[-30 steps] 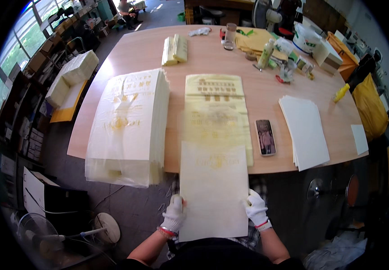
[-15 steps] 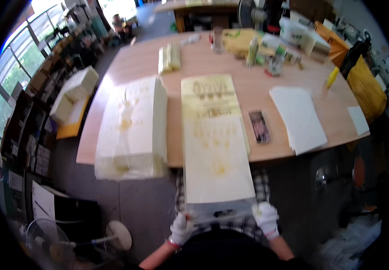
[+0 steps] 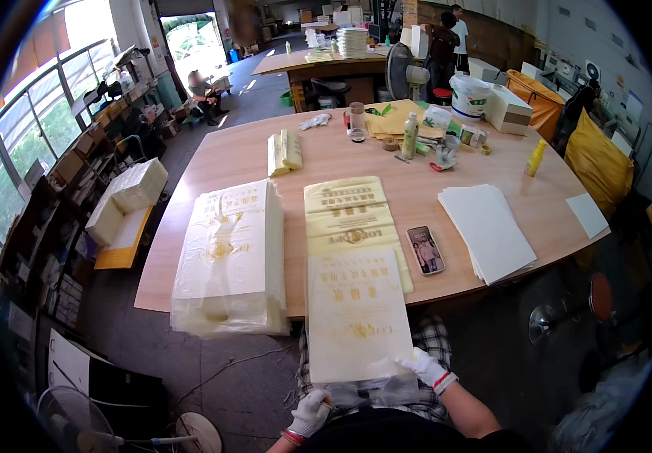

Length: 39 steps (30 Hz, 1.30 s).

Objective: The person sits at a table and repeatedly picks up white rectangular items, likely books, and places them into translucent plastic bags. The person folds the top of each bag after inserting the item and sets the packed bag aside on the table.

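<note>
A cream paper bag (image 3: 356,317) with yellow print hangs over the near edge of the wooden table (image 3: 431,181), its lower end over my lap. My left hand (image 3: 312,411), in a white glove, grips the bag's lower left corner. My right hand (image 3: 425,368), also gloved, holds the lower right corner. Further up the table lie overlapping bags of the same kind (image 3: 347,215). A thick stack of such bags (image 3: 231,257) sits to the left.
A phone (image 3: 425,249) lies right of the bags, then a pile of white sheets (image 3: 486,230). Bottles, a bucket and small items crowd the far side (image 3: 446,132). A fan (image 3: 77,426) stands on the floor at lower left. People are at the back.
The bag has been drawn toward me off the table edge, and my hands have come lower and closer to my lap. The view has tilted up toward the room.
</note>
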{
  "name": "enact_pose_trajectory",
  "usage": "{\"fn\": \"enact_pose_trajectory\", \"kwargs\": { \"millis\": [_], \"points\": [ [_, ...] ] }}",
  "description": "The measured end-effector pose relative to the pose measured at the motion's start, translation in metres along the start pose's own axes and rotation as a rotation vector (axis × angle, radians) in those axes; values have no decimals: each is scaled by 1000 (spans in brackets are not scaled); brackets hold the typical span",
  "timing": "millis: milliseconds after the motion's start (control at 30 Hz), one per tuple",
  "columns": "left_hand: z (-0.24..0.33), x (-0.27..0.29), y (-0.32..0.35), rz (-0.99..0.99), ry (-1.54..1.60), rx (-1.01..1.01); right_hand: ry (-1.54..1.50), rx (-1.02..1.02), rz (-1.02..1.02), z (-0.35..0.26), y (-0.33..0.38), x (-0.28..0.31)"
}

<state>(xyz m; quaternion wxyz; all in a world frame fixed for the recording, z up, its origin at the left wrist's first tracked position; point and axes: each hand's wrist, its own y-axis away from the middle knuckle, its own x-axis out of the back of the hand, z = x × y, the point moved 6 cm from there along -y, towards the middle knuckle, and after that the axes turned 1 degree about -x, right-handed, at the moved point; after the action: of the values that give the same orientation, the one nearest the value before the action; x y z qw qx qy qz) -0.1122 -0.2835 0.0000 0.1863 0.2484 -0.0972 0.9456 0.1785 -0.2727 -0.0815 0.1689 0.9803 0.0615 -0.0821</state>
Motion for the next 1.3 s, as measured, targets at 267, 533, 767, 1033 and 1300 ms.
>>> {"fn": "enact_pose_trajectory", "kwargs": {
  "millis": [267,533,767,1033,1300],
  "points": [
    [4,-31,-11,-305,11,54,505,-71,150,-3,77,-13],
    [24,-12,-36,-146,38,-102,826,32,468,5,66,42],
    [64,-1,-55,-98,32,-159,50,-170,474,15,38,62],
    [146,118,-87,210,-251,-609,-504,81,49,-94,-67,-93],
    [-75,306,-128,1126,280,-134,-378,-103,-397,-141,-170,-248]
  ]
}}
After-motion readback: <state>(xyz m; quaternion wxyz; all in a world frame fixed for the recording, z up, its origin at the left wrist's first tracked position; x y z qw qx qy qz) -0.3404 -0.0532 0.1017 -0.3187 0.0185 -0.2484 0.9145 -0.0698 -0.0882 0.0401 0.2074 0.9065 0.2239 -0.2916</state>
